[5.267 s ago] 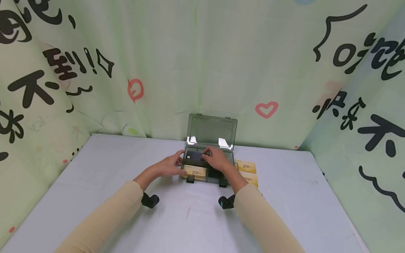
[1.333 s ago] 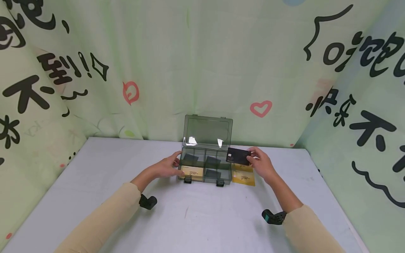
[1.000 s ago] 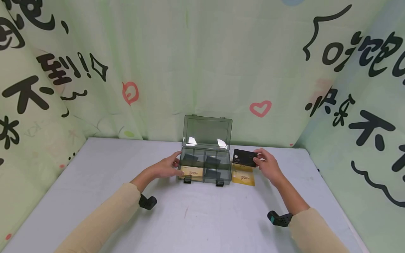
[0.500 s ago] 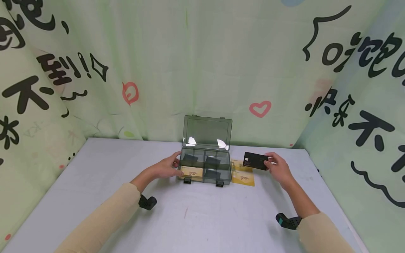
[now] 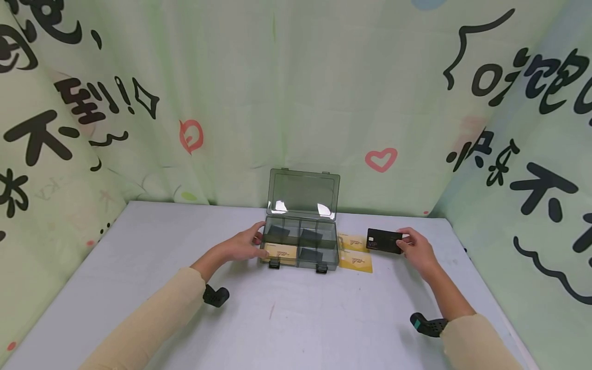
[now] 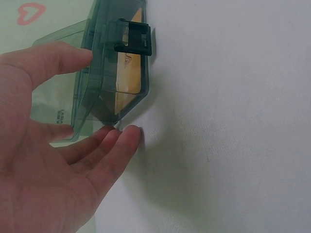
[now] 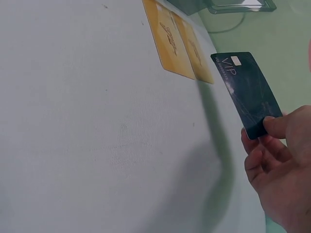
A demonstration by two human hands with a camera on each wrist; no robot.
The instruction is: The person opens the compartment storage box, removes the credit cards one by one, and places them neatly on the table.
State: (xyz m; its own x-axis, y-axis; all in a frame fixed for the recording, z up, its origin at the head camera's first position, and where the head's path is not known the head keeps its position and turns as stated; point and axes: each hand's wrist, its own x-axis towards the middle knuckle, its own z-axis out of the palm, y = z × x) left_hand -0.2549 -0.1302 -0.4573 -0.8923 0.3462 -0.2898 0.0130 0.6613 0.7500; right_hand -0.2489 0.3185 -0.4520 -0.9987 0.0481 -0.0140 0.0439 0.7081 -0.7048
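Note:
My right hand (image 5: 418,251) pinches a black card marked VIP (image 5: 384,241) by its right end, thumb on its face. The right wrist view shows the card (image 7: 248,92) raised over the white table, its shadow falling below. My left hand (image 5: 239,245) holds the left end of a smoky clear plastic box (image 5: 334,259), thumb at the front corner and index finger farther back. Its lid (image 5: 303,192) stands up. Inside, a yellow card (image 5: 281,251) lies in the front left compartment, with dark cards (image 5: 311,235) in other compartments.
Two yellow cards (image 5: 355,261) lie on the table (image 5: 296,318) against the box's right side, left of the black card. Behind the table's back edge hangs a pale green curtain (image 5: 222,103) with black characters and red hearts. Black wrist devices (image 5: 427,325) sit on both wrists.
My right hand lifted the black card out of the box and carried it right, past the yellow cards, slowing lately. My left hand has stayed at the box.

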